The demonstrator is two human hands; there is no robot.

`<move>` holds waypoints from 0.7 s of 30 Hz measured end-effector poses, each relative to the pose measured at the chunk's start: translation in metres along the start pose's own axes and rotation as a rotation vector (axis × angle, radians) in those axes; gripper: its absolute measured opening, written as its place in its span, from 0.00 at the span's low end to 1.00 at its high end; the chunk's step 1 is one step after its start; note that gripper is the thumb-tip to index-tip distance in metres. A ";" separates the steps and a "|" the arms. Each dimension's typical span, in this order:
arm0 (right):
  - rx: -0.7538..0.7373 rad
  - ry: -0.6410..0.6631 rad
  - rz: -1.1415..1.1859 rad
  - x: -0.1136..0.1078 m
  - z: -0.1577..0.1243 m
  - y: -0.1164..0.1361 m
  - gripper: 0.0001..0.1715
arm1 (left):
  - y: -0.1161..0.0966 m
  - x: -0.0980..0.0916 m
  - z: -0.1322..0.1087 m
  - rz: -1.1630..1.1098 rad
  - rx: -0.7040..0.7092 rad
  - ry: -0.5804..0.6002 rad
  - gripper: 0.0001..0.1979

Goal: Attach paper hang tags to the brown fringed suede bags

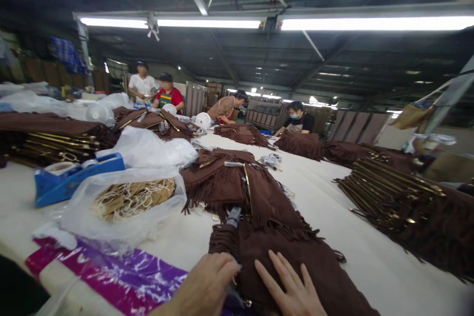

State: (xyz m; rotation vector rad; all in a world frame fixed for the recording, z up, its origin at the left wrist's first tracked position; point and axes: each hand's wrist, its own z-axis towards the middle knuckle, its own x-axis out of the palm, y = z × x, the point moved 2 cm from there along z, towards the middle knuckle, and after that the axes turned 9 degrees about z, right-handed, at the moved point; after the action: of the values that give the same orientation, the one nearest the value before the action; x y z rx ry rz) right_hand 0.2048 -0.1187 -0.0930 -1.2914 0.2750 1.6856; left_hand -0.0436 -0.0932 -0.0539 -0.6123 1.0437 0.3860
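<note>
A brown fringed suede garment (296, 261) lies on the white table (333, 207) right in front of me. My right hand (292, 289) rests flat on it with the fingers stretched out and apart. My left hand (207, 286) is curled closed at the garment's left edge, beside a small grey object (234, 217) I cannot name; what the fingers hold is hidden. More brown fringed pieces (237, 182) are spread just beyond.
A clear bag of tan tags (129, 197), a blue tape dispenser (74, 177) and purple plastic (122, 276) lie at the left. Stacks of brown garments with gold trim (400, 192) fill the right. Several people (168, 91) work at the table's far end.
</note>
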 end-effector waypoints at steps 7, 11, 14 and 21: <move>0.210 0.091 0.007 0.001 -0.005 0.003 0.53 | 0.028 -0.019 0.036 -0.019 0.093 0.151 0.21; 0.299 0.122 -0.026 0.001 -0.004 -0.001 0.51 | 0.031 -0.019 0.054 0.149 0.180 0.164 0.05; 0.326 0.139 -0.056 -0.001 0.000 -0.004 0.50 | 0.022 -0.029 0.059 0.253 0.176 0.152 0.05; 0.250 0.118 -0.091 0.003 0.000 -0.009 0.51 | 0.028 -0.031 0.044 0.261 0.013 0.292 0.07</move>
State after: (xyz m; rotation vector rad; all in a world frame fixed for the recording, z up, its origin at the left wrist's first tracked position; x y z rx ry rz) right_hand 0.2116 -0.1129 -0.0921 -1.1991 0.4747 1.4505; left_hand -0.0436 -0.0439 -0.0185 -0.5312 1.4121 0.5280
